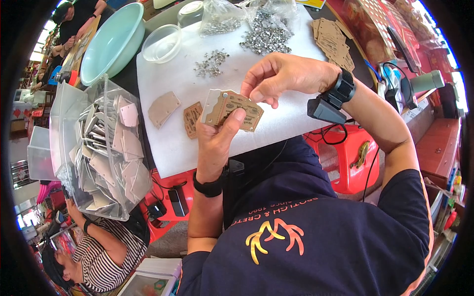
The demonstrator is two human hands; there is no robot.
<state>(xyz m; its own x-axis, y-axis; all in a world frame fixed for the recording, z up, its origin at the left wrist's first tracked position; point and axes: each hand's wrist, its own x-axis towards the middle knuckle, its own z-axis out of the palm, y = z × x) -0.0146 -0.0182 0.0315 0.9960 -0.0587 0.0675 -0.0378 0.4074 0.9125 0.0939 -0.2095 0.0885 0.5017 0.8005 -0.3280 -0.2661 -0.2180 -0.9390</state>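
Note:
My left hand (pixel 219 143) grips a brown printed cardboard piece (pixel 254 114) together with a clear plastic plate (pixel 209 104), thumb pressed on the card's face. A small silver round fastener (pixel 225 95) shows near the card's upper left corner. At the card's top edge, the thumb and fingertips of my right hand (pixel 284 76) are pinched together; whatever is between them is too small to make out. On the white sheet (pixel 173 143) below lie another brown printed card (pixel 190 118) and a plain greyish-brown stack of similar shape (pixel 164 108).
A small scatter of metal pieces (pixel 211 63) and a larger heap (pixel 269 34) lie farther back, beside a clear round tub (pixel 162 44). More brown cards (pixel 332 42) sit far right. At left stand a clear bin of plates (pixel 106 158) and a pale blue basin (pixel 112 44).

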